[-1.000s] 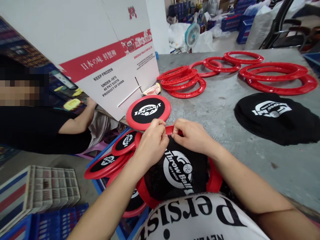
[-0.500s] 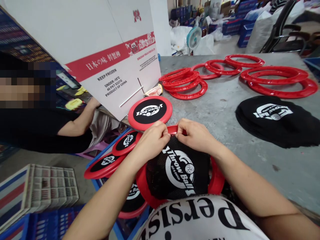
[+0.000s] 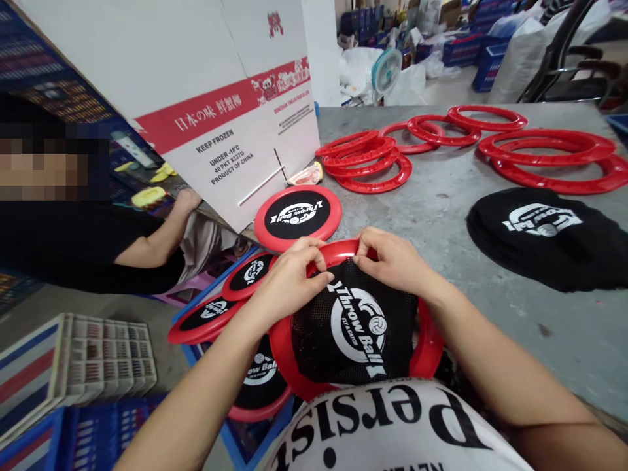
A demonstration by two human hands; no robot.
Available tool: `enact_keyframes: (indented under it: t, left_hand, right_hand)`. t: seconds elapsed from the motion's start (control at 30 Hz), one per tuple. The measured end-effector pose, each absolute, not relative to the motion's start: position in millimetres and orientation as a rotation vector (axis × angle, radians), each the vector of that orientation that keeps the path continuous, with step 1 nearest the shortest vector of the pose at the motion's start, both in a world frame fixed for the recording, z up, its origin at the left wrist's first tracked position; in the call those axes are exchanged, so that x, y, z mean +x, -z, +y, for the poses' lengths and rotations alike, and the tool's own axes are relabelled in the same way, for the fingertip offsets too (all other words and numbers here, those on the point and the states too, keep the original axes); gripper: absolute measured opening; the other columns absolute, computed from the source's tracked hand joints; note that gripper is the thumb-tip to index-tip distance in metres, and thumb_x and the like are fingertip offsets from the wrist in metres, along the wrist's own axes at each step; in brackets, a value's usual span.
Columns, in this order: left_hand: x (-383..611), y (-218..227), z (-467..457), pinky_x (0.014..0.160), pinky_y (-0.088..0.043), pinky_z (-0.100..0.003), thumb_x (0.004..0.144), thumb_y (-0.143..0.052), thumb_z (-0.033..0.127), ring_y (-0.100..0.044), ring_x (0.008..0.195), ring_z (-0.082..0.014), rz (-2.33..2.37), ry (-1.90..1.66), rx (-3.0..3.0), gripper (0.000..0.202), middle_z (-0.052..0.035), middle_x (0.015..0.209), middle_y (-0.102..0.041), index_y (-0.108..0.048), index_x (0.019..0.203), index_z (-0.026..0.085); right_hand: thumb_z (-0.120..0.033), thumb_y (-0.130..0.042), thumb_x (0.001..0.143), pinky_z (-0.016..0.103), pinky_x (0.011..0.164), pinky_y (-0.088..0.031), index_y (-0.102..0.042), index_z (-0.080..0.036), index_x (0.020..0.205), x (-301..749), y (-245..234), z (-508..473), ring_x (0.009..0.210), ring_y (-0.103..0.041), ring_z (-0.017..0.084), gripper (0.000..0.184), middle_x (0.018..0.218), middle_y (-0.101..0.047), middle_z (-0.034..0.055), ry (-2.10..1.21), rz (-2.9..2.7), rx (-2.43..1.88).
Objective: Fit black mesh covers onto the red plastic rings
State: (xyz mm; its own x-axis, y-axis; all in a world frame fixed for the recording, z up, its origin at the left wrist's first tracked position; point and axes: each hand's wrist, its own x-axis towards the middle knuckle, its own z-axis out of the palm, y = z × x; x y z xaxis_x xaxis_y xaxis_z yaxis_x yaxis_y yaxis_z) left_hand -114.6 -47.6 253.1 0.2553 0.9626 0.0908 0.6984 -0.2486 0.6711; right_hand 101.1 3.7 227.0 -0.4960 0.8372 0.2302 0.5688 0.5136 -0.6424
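Note:
A red plastic ring [image 3: 426, 347] rests against my belly at the table's near edge, with a black mesh cover [image 3: 353, 327] printed "Throw Ball" lying over it. My left hand [image 3: 289, 278] is closed, pinching the mesh at the ring's far rim. My right hand [image 3: 392, 260] pinches the same far edge of the mesh just to the right. A finished red disc [image 3: 297, 216] with its black cover lies on the table right beyond my hands.
Several bare red rings [image 3: 373, 160] lie across the grey table's [image 3: 441, 209] far side. A pile of black mesh covers [image 3: 544, 235] sits at right. Finished discs [image 3: 206, 317] fill a blue crate lower left. A large white carton [image 3: 220, 111] stands at left, a person's arm [image 3: 161, 235] beneath it.
The ring has tipped flatter and its far rim shows more. Both hands have stayed on the mesh edge, drawing it along the rim.

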Motion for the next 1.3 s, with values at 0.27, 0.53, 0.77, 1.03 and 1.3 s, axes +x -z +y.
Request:
enact_keyframes:
  t: [0.27, 0.53, 0.77, 1.03, 1.3]
  left_hand:
    - [-108, -254, -51, 0.107, -0.043, -0.042, 0.081, -0.067, 0.026, -0.055, 0.128, -0.0255, 1.519, -0.728, 2.013, 0.009, -0.0059, 0.125, -0.060, -0.059, 0.080, 0.021]
    - [-103, -252, -49, 0.114, -0.040, -0.045, 0.080, -0.073, 0.026, -0.048, 0.137, -0.0256, 1.480, -0.700, 2.012, 0.023, -0.0059, 0.143, -0.050, -0.064, 0.100, 0.025]
    - [-98, -250, -47, 0.111, -0.040, -0.046, 0.083, -0.069, 0.026, -0.054, 0.131, -0.0253, 1.505, -0.728, 1.991, 0.018, -0.0061, 0.131, -0.059, -0.055, 0.074, 0.020]
    - [-99, -251, -50, 0.108, -0.042, -0.042, 0.086, -0.062, 0.021, -0.058, 0.123, -0.0227, 1.546, -0.814, 2.012, 0.014, -0.0053, 0.122, -0.062, -0.057, 0.072, 0.020]
    - [-92, -257, -50, 0.094, -0.045, -0.037, 0.085, -0.059, 0.018, -0.060, 0.109, -0.0196, 1.518, -0.814, 2.047, 0.014, -0.0025, 0.109, -0.062, -0.056, 0.072, 0.020]
  right_hand:
    - [-0.020, -0.057, 0.084, 0.028, 0.069, -0.033, -0.054, -0.020, 0.076, 105, -229, 0, 0.078, -0.055, 0.014, 0.009, 0.089, -0.063, -0.0014, -0.677, -2.228, -1.164]
    - [-0.021, -0.055, 0.084, 0.028, 0.068, -0.032, -0.054, -0.020, 0.076, 105, -230, -2, 0.076, -0.054, 0.013, 0.008, 0.089, -0.063, -0.0013, -0.638, -2.221, -1.167]
    - [-0.021, -0.055, 0.085, 0.028, 0.067, -0.031, -0.053, -0.020, 0.076, 108, -230, -3, 0.077, -0.053, 0.013, 0.009, 0.089, -0.062, -0.0009, -0.621, -2.230, -1.184]
    - [-0.023, -0.057, 0.086, 0.028, 0.069, -0.033, -0.054, -0.020, 0.078, 114, -228, -4, 0.078, -0.055, 0.014, 0.010, 0.090, -0.063, -0.0008, -0.668, -2.223, -1.156]
    - [-0.016, -0.058, 0.084, 0.033, 0.088, -0.042, -0.060, -0.020, 0.093, 122, -250, 3, 0.100, -0.059, 0.021, 0.010, 0.103, -0.066, 0.0051, -0.645, -2.286, -0.941]
